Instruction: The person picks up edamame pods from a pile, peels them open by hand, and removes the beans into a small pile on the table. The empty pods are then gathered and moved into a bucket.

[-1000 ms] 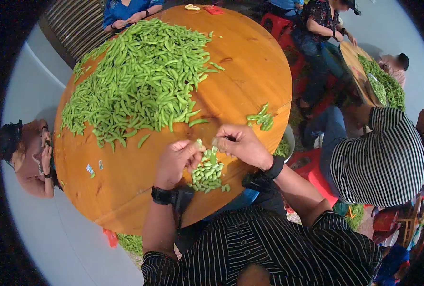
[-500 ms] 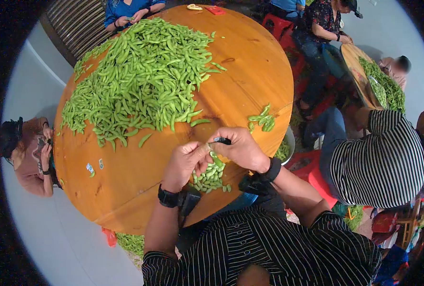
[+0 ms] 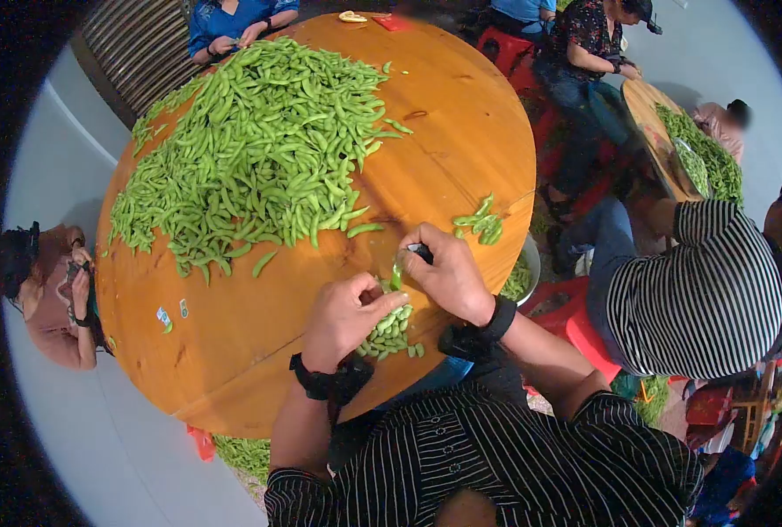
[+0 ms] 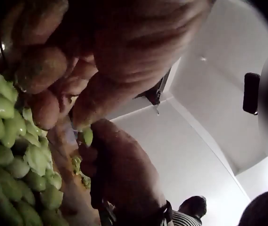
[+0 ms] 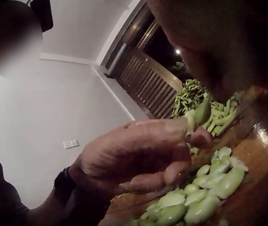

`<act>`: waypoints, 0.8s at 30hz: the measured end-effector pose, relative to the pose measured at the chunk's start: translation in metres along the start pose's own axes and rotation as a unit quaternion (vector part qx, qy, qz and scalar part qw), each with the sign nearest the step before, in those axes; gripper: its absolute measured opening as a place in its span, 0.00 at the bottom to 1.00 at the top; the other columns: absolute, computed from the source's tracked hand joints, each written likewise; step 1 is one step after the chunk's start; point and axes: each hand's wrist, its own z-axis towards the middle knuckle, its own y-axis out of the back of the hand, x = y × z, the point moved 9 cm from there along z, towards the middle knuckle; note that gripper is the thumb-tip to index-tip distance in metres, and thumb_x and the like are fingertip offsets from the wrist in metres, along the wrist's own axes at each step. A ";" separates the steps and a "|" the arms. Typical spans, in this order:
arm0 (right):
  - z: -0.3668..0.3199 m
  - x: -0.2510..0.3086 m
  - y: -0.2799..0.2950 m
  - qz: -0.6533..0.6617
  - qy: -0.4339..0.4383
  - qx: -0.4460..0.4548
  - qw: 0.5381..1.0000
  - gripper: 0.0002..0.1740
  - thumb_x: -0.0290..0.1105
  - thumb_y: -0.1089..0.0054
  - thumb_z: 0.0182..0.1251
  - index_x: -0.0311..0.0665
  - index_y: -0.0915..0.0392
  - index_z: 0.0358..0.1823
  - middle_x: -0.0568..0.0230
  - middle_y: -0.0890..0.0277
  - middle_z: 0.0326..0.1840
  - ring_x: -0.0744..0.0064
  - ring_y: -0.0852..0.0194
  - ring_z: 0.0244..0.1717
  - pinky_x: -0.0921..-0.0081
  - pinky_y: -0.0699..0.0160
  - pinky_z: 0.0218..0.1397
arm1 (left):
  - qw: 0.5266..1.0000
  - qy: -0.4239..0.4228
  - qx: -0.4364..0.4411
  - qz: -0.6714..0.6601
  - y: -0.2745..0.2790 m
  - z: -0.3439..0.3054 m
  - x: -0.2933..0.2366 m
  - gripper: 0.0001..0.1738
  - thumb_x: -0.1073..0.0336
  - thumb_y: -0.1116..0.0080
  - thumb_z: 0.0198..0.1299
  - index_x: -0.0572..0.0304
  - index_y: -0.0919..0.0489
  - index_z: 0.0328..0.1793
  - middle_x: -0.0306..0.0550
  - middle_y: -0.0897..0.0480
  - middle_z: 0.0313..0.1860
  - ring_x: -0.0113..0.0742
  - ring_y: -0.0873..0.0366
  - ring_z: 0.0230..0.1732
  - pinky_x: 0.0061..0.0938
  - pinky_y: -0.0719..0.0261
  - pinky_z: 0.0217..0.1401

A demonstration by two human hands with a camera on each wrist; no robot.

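My right hand [image 3: 451,277] pinches a green bean pod [image 3: 397,277] that hangs from its fingertips. A dark band [image 3: 422,252] sits on one of its fingers. My left hand [image 3: 343,318] is just left of and below the pod, fingers curled, with a pale shelled bean [image 5: 190,120] at its thumb and fingertip in the right wrist view. Directly under both hands lies a small pile of shelled beans [image 3: 389,334], seen close up in the left wrist view as plump green beans [image 4: 18,165].
A large heap of pods [image 3: 259,149] covers the far left of the round wooden table [image 3: 461,114]. Several loose pods [image 3: 479,220] lie near the right edge. A metal basin [image 3: 532,268] stands below that edge. Other people sit around this table and a second one [image 3: 641,105].
My hands came together at the pod, then parted slightly. The left hand has shifted down towards the shelled beans, while the right hand stays with the pod.
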 end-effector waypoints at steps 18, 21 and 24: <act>-0.014 0.005 -0.012 0.055 0.040 0.007 0.998 0.06 0.27 0.40 0.60 0.35 0.29 0.34 0.56 0.28 0.27 0.69 0.27 0.29 0.71 0.27 0.32 | 0.993 -0.054 -0.056 -0.091 -0.005 0.002 0.001 0.17 0.71 0.29 0.47 0.65 0.31 0.30 0.40 0.28 0.23 0.26 0.31 0.27 0.25 0.29 0.30; -0.016 0.018 -0.009 0.049 0.077 -0.001 0.996 0.07 0.28 0.41 0.59 0.36 0.30 0.35 0.54 0.28 0.27 0.61 0.24 0.30 0.67 0.26 0.33 | 0.994 -0.084 -0.058 -0.036 -0.010 0.009 0.012 0.17 0.71 0.30 0.47 0.64 0.32 0.27 0.38 0.29 0.21 0.25 0.32 0.25 0.23 0.31 0.28; -0.014 0.008 -0.009 0.052 0.045 -0.007 0.998 0.08 0.28 0.39 0.57 0.36 0.29 0.35 0.54 0.26 0.28 0.60 0.23 0.31 0.67 0.26 0.34 | 0.994 0.007 -0.044 -0.100 -0.006 0.007 0.015 0.14 0.73 0.33 0.48 0.63 0.31 0.26 0.37 0.29 0.19 0.23 0.32 0.21 0.20 0.32 0.26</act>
